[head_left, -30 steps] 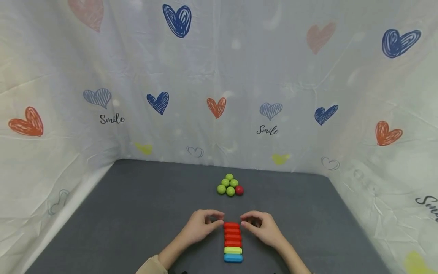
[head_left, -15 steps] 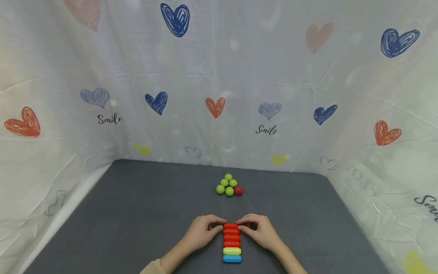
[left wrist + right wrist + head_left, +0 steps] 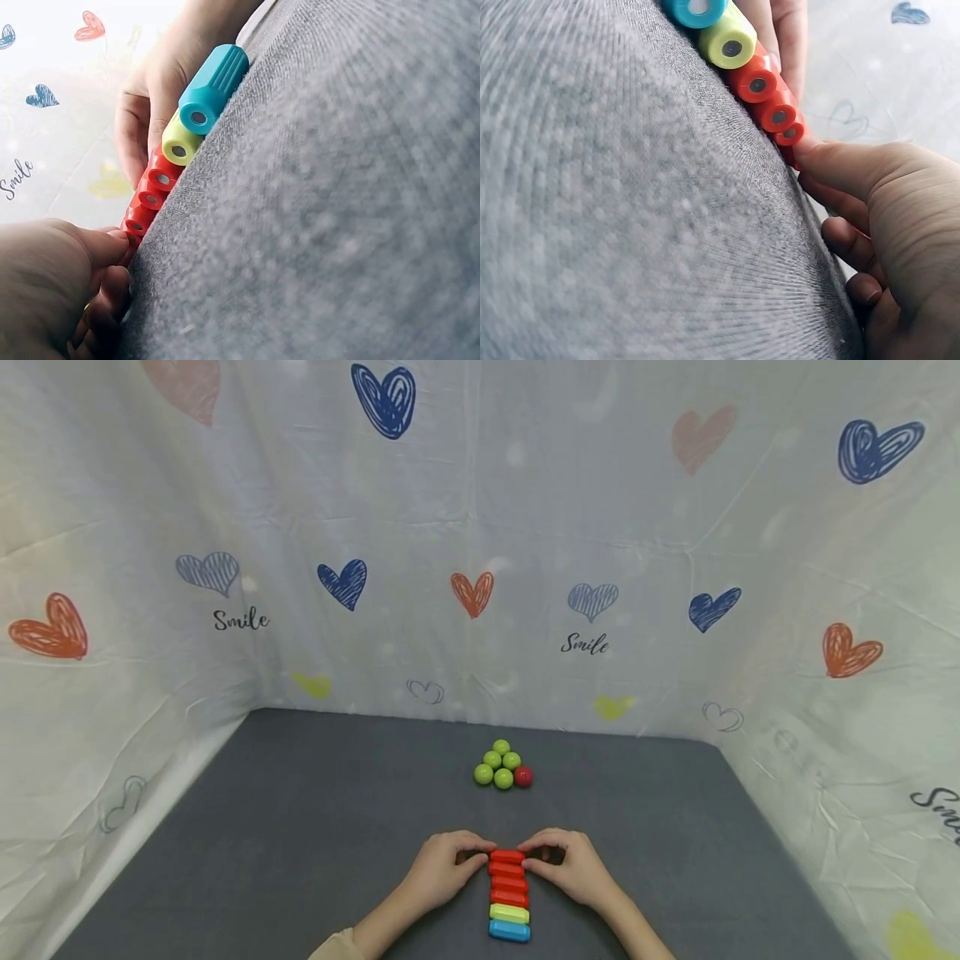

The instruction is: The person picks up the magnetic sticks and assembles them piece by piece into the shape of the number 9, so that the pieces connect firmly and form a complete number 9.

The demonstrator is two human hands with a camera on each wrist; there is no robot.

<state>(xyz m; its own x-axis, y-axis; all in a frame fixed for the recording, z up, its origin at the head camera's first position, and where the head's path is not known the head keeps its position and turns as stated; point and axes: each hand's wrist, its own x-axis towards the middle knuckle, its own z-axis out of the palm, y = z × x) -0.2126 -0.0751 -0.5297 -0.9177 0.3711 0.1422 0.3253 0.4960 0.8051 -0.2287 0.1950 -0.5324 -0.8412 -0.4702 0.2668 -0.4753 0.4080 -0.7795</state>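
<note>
A row of short ridged magnetic rods lies side by side on the grey table, running away from the person. Nearest is a blue rod (image 3: pixel 509 931), then a yellow-green rod (image 3: pixel 509 913), then several red rods. My left hand (image 3: pixel 441 870) holds the left end of the farthest red rod (image 3: pixel 507 856) with thumb and forefinger. At its right end, my right hand (image 3: pixel 574 870) grips likewise. Round metal discs show in the rod ends in both wrist views. In the left wrist view, the left thumb (image 3: pixel 105 246) partly hides the far end of the row.
Beyond the hands, several green balls (image 3: pixel 483 774) and one red ball (image 3: pixel 523 777) form a triangle on the grey table (image 3: pixel 337 793). A white curtain (image 3: pixel 525 527) printed with hearts stands behind and at both sides.
Both hands have closed in from either side onto the far red rod's ends. Most recently the row has slid slightly toward the person and become a little uneven. The balls stay put.
</note>
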